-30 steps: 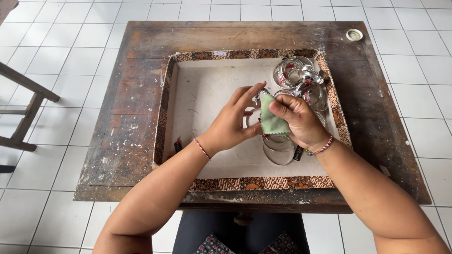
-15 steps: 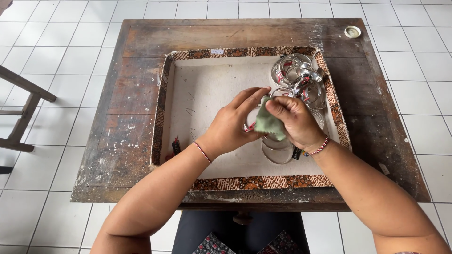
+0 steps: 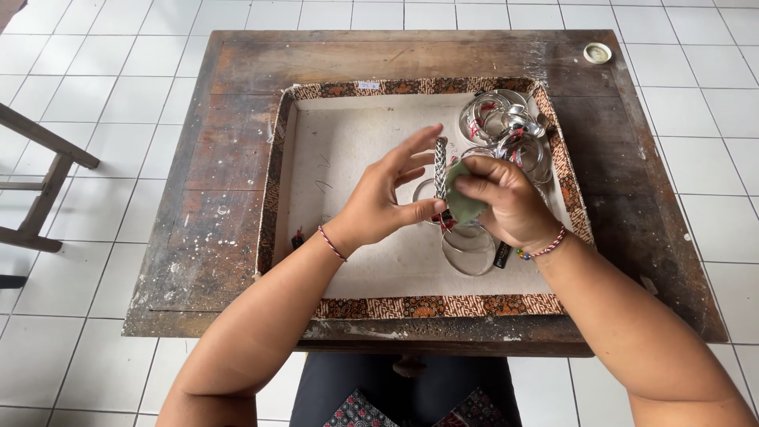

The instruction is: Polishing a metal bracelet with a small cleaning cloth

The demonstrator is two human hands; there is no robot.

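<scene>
The left hand [image 3: 387,202] pinches a braided silver bangle [image 3: 440,162] upright while the right hand [image 3: 502,202], grip clenched on a green cloth [image 3: 462,198], polishes it above the tray [image 3: 273,182]; turning it seems due.

Even, soft daylight is filling the frame; no single source is showing. The white floor tiles [image 3: 103,103] are running bright but not clipping. Shadows are staying faint: a soft one is lying under the forearms on the cloth-lined tray [image 3: 348,142]. Small specular glints are popping off the pile of silver bangles [image 3: 506,126]. Focus is holding sharp across the wooden bench [image 3: 213,198]. Slight wide-angle bending is showing in the tile lines near the edges. No motion blur on the fingers [image 3: 411,150].
</scene>
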